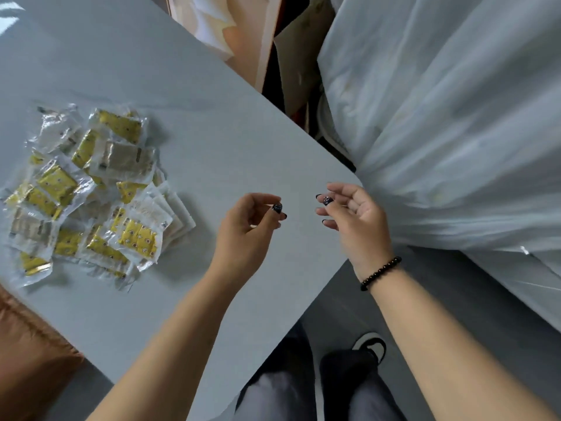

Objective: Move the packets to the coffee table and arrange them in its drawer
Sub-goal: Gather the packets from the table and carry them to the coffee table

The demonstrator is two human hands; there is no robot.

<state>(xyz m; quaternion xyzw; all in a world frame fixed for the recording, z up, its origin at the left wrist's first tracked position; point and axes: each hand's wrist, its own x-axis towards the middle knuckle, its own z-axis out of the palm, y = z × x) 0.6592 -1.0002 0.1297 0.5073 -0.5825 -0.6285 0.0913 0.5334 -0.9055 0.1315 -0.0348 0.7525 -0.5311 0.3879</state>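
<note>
A heap of clear plastic packets (91, 189) with yellow and beige contents lies on the left part of a pale grey table (188, 110). My left hand (247, 226) hovers over the table to the right of the heap, fingers loosely curled, holding nothing. My right hand (352, 217) hangs near the table's right corner, palm turned inward, fingers relaxed and empty; a black bead bracelet circles its wrist. Neither hand touches a packet.
White draped fabric (449, 123) fills the right side beyond the table edge. Cardboard boxes (273, 50) stand behind the table at the top. A brown cushion (27, 354) sits at the lower left. My legs and a shoe (370, 344) show on the grey floor below.
</note>
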